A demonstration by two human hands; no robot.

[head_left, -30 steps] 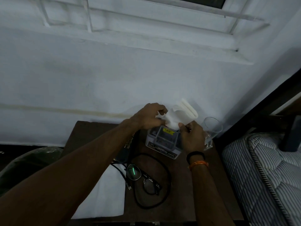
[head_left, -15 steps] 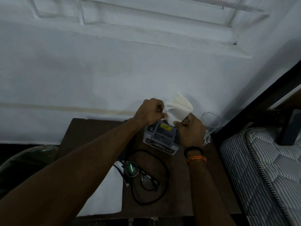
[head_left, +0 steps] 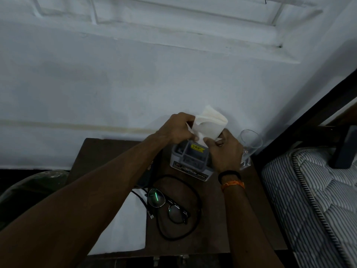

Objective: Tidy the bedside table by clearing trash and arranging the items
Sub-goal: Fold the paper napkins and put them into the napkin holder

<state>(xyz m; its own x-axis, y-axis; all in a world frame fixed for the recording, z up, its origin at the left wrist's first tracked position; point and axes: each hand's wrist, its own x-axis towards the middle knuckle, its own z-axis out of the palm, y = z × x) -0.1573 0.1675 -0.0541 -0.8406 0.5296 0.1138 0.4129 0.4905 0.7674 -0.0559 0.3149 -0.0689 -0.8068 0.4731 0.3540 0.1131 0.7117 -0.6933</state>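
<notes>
Both hands, left hand [head_left: 178, 127] and right hand [head_left: 225, 149], hide the tissue's [head_left: 209, 124] lower edge.

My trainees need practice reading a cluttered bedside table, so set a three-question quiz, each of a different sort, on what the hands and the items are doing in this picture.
1. True or false: both the left hand and the right hand hold the white tissue.
2. Which item stands on the right hand's far side? A) drinking glass B) eyeglasses C) black cable
3. Fill in: the tissue is held directly above the grey ____ with the yellow label.

Key:
1. True
2. A
3. tissue box
</notes>
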